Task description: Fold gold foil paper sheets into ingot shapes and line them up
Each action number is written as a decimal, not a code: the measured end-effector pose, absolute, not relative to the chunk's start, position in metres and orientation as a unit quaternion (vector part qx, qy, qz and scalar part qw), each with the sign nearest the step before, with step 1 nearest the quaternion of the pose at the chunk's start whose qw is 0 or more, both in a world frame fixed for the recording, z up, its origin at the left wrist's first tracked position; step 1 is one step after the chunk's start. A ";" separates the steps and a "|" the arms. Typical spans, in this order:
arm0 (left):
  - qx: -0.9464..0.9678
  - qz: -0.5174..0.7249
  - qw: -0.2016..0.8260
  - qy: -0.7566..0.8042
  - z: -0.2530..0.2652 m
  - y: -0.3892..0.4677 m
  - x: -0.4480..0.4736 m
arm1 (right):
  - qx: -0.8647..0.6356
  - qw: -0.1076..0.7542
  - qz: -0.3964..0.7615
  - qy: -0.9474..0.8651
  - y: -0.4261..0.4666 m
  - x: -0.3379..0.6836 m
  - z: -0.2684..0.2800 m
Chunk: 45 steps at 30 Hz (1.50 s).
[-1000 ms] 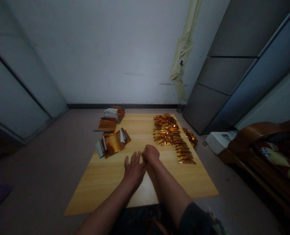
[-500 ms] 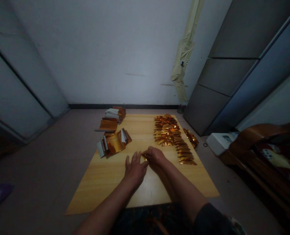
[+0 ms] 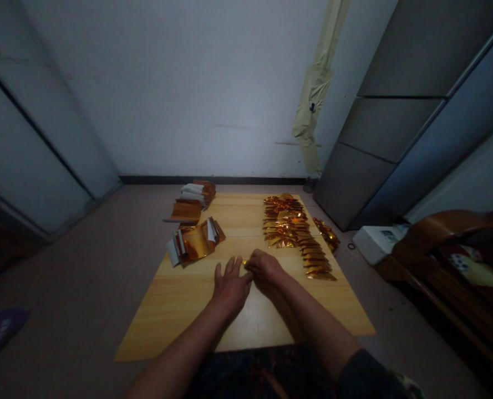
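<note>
At the middle of the wooden surface (image 3: 167, 316), a small gold foil piece (image 3: 244, 262) was held between two bare hands. It was pinched in the fingers of the right hand (image 3: 265, 267), which were curled and pressed together; most of the piece was hidden by them. The left hand (image 3: 232, 287) was laid palm down just beside it, fingers spread, thumb pointed toward the right hand; whether the foil was touched by that thumb could not be told. On the left side, curled gold foil sheets (image 3: 198, 243) with pale backs were heaped, and brown-gold sheets (image 3: 186, 211) were placed behind them, near a grey-backed bundle (image 3: 196, 191). On the right side, folded gold foil pieces (image 3: 285, 223) were packed in overlapping rows, with a shorter row (image 3: 318, 259) set nearer the person. Past the right edge, more foil (image 3: 327, 235) was piled. A white box (image 3: 373, 245) was set on the floor (image 3: 84, 299) farther right.
</note>
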<state>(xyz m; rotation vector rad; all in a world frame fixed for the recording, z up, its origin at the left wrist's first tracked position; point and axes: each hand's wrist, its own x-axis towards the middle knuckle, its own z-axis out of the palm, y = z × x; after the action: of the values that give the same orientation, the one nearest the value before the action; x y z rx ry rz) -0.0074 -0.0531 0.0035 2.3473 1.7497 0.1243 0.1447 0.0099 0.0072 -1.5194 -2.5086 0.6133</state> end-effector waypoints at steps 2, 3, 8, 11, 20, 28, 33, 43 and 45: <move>0.798 0.045 0.109 0.591 0.003 -0.053 -0.009 | -0.509 0.085 0.227 -0.826 0.009 0.146 0.004; 0.799 0.045 0.112 0.589 0.003 -0.053 -0.010 | -0.507 0.091 0.238 -0.823 0.009 0.146 0.003; 0.805 0.026 0.148 0.573 0.007 -0.049 -0.017 | -0.509 0.121 0.273 -0.807 0.008 0.149 -0.002; 0.806 0.009 0.178 0.565 0.009 -0.047 -0.021 | -0.488 0.146 0.275 -0.815 0.006 0.152 -0.006; 0.805 -0.006 0.219 0.552 0.008 -0.042 -0.026 | -0.447 0.254 0.257 -0.818 -0.014 0.160 -0.018; 0.801 0.063 0.107 0.586 0.012 -0.045 -0.012 | -0.447 0.301 0.295 -0.789 -0.021 0.161 -0.005; 0.815 0.071 0.032 0.574 0.002 -0.048 -0.003 | -0.519 0.274 0.289 -0.756 -0.005 0.162 0.003; 0.815 0.120 0.027 0.566 -0.004 -0.052 -0.009 | -0.726 0.071 0.238 -0.642 0.024 0.122 0.021; 0.814 0.125 0.028 0.566 -0.004 -0.053 -0.009 | -0.728 0.047 0.227 -0.645 0.026 0.118 0.021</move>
<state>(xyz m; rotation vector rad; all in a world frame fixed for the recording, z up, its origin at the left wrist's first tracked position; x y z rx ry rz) -0.0086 -0.0530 -0.0040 2.5135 1.7484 0.3851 0.1176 0.0263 0.0211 -2.2232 -1.9674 0.6932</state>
